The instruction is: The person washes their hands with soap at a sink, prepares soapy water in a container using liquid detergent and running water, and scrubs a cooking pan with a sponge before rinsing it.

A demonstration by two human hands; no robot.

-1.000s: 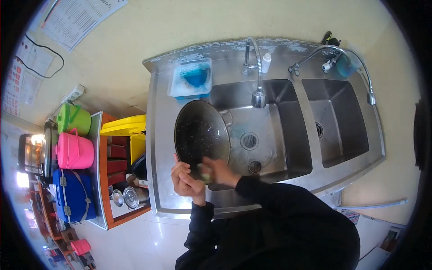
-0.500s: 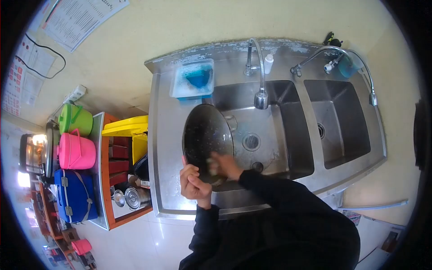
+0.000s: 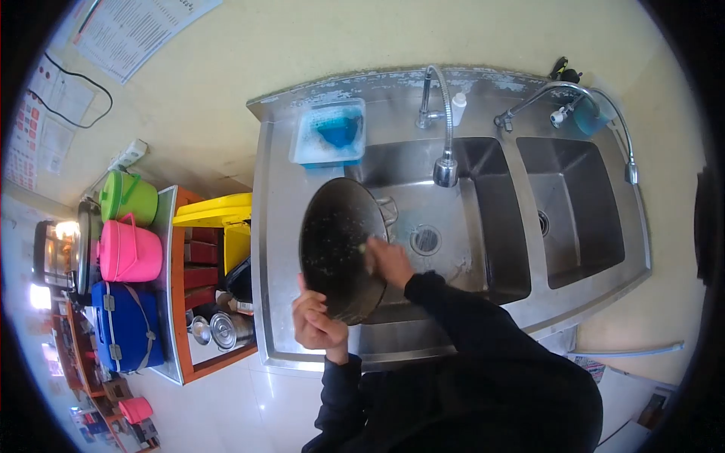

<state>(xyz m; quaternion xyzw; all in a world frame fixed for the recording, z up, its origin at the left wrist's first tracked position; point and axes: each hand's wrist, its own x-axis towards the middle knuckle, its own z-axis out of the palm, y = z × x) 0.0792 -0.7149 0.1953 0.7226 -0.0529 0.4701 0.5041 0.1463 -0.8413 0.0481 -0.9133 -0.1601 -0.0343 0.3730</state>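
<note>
A large dark wok (image 3: pixel 340 241) is tilted over the left edge of the left basin, its inside spotted with suds. My left hand (image 3: pixel 319 323) grips its near rim, the thumb and fingers closed round it. Inside the wok, toward its right side, my right hand (image 3: pixel 389 261) is closed on a small pale scrubber (image 3: pixel 369 255), mostly hidden by the fingers and blurred. A looped metal handle (image 3: pixel 388 211) shows at the wok's right side.
Behind the wok stands a tub (image 3: pixel 329 134) of suds with a blue cloth. Two flexible taps arch over the left basin (image 3: pixel 504 241) and right basin (image 3: pixel 578 219). A white bottle (image 3: pixel 458 109) stands by the wall. Left is a shelf (image 3: pixel 181 302) with coloured containers.
The wok has shifted and changed its tilt, with my left hand still on its rim. My right hand has moved up and right inside it with the scrubber.
</note>
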